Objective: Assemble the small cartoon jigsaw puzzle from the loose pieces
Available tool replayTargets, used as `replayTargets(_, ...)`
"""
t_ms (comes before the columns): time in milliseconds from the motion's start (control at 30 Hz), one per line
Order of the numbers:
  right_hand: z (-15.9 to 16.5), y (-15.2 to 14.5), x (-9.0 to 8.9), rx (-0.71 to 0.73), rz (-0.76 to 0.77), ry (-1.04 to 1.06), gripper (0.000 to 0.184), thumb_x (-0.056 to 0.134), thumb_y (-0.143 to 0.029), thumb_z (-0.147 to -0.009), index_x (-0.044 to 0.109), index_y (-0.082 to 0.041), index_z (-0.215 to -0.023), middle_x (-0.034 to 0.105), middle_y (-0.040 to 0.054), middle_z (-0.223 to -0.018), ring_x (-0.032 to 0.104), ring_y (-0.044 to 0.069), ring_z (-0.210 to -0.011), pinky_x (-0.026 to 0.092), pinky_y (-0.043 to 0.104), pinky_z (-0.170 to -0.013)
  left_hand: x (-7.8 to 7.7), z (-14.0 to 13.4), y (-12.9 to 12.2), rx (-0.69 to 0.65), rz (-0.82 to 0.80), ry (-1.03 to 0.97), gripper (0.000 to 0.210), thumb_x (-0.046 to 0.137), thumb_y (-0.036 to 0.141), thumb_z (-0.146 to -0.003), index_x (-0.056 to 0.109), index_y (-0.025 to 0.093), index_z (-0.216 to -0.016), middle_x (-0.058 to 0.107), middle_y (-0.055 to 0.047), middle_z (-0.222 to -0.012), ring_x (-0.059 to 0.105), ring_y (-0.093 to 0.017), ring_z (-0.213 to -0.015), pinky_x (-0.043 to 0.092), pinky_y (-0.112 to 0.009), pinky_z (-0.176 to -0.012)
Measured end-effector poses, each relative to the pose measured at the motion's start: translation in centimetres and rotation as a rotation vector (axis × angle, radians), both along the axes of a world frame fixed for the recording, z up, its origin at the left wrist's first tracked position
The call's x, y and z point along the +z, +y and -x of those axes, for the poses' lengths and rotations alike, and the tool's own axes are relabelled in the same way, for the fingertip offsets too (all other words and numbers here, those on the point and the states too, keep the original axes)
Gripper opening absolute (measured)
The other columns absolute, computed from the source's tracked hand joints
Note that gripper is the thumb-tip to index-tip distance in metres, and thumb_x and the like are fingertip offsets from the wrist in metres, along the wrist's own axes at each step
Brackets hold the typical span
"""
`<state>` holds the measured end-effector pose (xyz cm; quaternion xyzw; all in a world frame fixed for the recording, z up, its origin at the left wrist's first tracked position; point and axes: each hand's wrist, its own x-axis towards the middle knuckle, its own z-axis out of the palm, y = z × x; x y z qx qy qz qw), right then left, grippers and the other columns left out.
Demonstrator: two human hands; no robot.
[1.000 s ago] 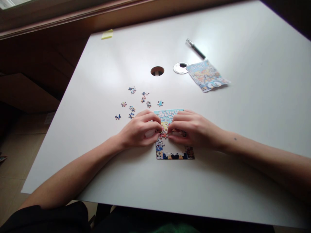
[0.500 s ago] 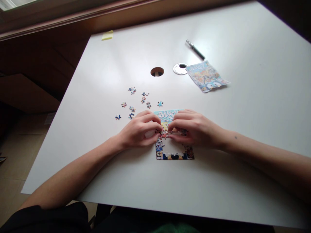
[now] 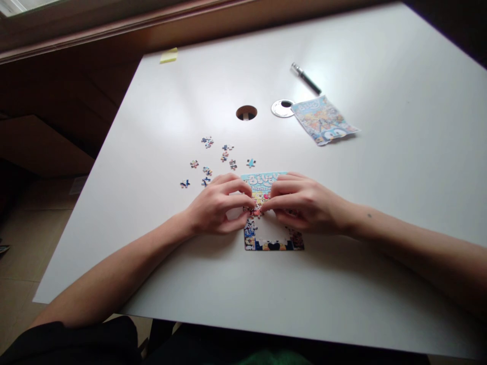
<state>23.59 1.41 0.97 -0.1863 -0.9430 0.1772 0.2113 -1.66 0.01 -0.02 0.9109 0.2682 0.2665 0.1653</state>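
A partly assembled jigsaw puzzle (image 3: 272, 245) lies flat near the middle of the white table, with a gap in its lower centre where a pale backing shows. My left hand (image 3: 222, 205) is curled at its left edge, with thumb and index finger gripping the side. From the right, my right hand (image 3: 304, 203) reaches over the puzzle. Its index finger presses down on the picture's middle left, while the thumb sits apart from it. No piece shows between the right fingers, and the hand hides part of the puzzle's right side.
Several loose puzzle pieces (image 3: 206, 171) are scattered beyond my left hand. Farther back are a round cable hole (image 3: 246, 113), a metal ring cover (image 3: 282, 108), a crumpled printed sheet (image 3: 323, 120) and a dark pen-like tube (image 3: 306, 79). A yellow sticky note (image 3: 169, 55) marks the far left corner.
My right index finger has stretched slightly leftward onto the puzzle, and the right thumb has drawn back from it. The left hand stays nearly in place; the loose pieces have not moved.
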Motion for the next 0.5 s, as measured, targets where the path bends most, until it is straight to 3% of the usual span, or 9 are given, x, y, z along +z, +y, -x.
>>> replayTargets(500,-0.35,0.05,-0.09,0.036,-0.121,-0.051,0.019,0.054,-0.018,-0.092,0.069,-0.023,-0.103,0.062,0.0011,-0.078,0.048,0.016,-0.07,0.035,0.032,-0.071,-0.06,-0.05,-0.04,-0.016,-0.034,0.028,0.019,0.065,0.022,-0.081,0.072,0.028,-0.097,0.069,-0.002,-0.099,0.056,-0.021,-0.096,0.046,-0.038,-0.088)
